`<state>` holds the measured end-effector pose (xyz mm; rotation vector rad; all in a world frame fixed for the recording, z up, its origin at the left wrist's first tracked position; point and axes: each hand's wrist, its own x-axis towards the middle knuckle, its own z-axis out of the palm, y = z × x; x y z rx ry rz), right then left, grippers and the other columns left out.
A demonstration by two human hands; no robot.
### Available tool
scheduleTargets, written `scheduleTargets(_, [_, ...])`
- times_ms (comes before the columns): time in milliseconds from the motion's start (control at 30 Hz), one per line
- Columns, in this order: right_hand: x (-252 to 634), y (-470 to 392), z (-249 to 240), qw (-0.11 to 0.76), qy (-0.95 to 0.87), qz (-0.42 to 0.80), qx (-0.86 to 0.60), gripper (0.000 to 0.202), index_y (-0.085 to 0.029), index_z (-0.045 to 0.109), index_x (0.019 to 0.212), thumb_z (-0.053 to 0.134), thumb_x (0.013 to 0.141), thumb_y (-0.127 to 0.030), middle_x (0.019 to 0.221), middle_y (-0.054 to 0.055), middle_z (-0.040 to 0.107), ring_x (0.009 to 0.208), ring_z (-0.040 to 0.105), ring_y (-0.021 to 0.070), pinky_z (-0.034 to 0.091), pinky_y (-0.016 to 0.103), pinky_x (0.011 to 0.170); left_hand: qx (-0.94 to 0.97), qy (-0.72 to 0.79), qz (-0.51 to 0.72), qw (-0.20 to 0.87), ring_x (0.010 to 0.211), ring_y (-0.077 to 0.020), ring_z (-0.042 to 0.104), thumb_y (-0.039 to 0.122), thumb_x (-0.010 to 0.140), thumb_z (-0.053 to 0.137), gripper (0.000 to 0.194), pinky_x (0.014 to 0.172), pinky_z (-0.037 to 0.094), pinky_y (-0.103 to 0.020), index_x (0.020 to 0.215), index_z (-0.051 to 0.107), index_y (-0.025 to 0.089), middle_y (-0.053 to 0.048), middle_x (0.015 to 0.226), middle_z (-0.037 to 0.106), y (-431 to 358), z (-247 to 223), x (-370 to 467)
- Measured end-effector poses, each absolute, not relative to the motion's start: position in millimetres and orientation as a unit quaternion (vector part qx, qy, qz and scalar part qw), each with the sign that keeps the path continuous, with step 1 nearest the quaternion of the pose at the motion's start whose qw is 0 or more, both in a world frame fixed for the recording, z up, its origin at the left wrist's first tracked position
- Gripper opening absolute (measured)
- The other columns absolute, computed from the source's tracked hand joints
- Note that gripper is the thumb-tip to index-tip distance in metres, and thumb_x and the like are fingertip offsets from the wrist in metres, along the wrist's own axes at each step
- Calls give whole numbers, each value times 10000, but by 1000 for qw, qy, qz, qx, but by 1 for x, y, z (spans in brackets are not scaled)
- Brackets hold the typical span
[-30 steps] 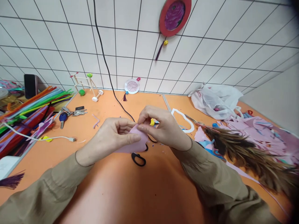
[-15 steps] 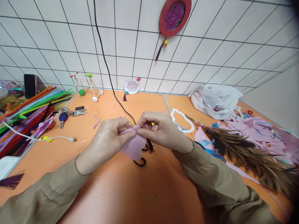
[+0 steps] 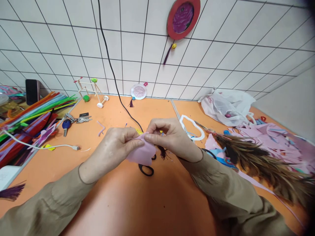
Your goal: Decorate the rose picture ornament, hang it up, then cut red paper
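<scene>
A thin pink sheet piece [image 3: 141, 155], which could be foam or paper, hangs between my hands above the orange table. My left hand [image 3: 117, 144] pinches its upper left edge between thumb and fingers. The thumb and fingertips of my right hand [image 3: 167, 135] are closed on the top edge, close to the left thumb. Below the piece, black scissor handles [image 3: 146, 170] show on the table; the blades are hidden. A dark tassel [image 3: 162, 152] lies just under my right hand, and something yellow [image 3: 139, 131] peeks out behind the fingertips.
A white wavy frame [image 3: 202, 133] lies right of my hands, near brown feathers [image 3: 261, 157], pink scraps [image 3: 273, 137] and a plastic bag [image 3: 227, 105]. Keys [image 3: 66, 124], a white cable [image 3: 61, 145] and colourful pipe cleaners [image 3: 49, 105] are at left. A black cord [image 3: 110, 64] runs down the wall.
The pink piece has tilted and its lower edge has swung up and slightly right, uncovering more of the scissor handle. Both hands keep their pinch, with only small finger shifts.
</scene>
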<state>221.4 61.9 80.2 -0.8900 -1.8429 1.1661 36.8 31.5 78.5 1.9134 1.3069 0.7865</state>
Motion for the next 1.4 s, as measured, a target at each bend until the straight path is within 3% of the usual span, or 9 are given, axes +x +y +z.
scheduleTargets(200, [225,65,80,374,-778,385,-327,147,-146,659,694,657,776,-267,607,-2,579,556,489,90,403,252,535,733,499,307,346,492,-87,424,343,843,549,281,455,305,-212,652,623,152,40,531,497,31,77,36])
scheduleTargets(567, [223,62,79,405,-776,369,-313,205,-158,615,570,684,754,-216,580,-5,581,549,499,84,407,231,511,763,489,299,299,496,-91,457,303,850,549,259,465,321,-219,658,642,155,26,548,559,28,78,38])
scheduleTargets(700, [223,60,81,409,-752,385,-344,194,-167,599,556,665,734,-207,561,-8,568,541,494,92,405,239,502,735,498,303,346,499,-101,495,331,833,569,256,462,350,-215,647,631,167,21,549,574,27,81,38])
scheduleTargets(833, [229,62,83,414,-708,433,-373,211,-170,596,597,663,757,-291,541,-9,555,497,503,102,396,238,443,666,525,281,449,442,-122,547,338,780,625,223,412,354,-215,632,580,177,23,501,591,29,85,38])
scheduleTargets(933, [234,64,85,389,-696,472,-375,226,-171,598,649,656,776,-350,548,-19,534,449,499,100,388,235,400,663,549,291,418,426,-106,525,327,742,665,316,394,315,-200,527,488,178,39,454,530,32,86,36])
scheduleTargets(1000, [236,67,86,364,-709,475,-372,204,-172,610,682,678,756,-350,612,-14,549,485,524,106,425,246,435,657,554,300,413,421,-98,519,325,734,677,331,386,314,-194,515,478,176,42,467,522,33,86,34])
scheduleTargets(1100, [236,72,86,350,-757,438,-337,164,-171,635,726,721,710,-309,740,13,600,676,583,140,492,289,620,636,541,298,463,391,-100,513,328,753,661,263,358,323,-193,577,537,177,35,495,556,33,88,31])
scheduleTargets(1200, [235,75,85,337,-774,446,-299,140,-162,630,771,708,720,-266,802,32,632,796,594,158,490,313,735,648,527,305,458,398,-92,502,303,738,668,253,349,319,-181,561,545,170,34,488,537,33,93,29])
scheduleTargets(1400, [234,72,87,298,-743,535,-271,153,-168,582,839,675,717,-174,716,-15,591,644,569,104,461,231,555,678,546,264,415,324,-108,507,324,754,635,248,291,303,-189,572,544,183,34,461,546,33,102,21])
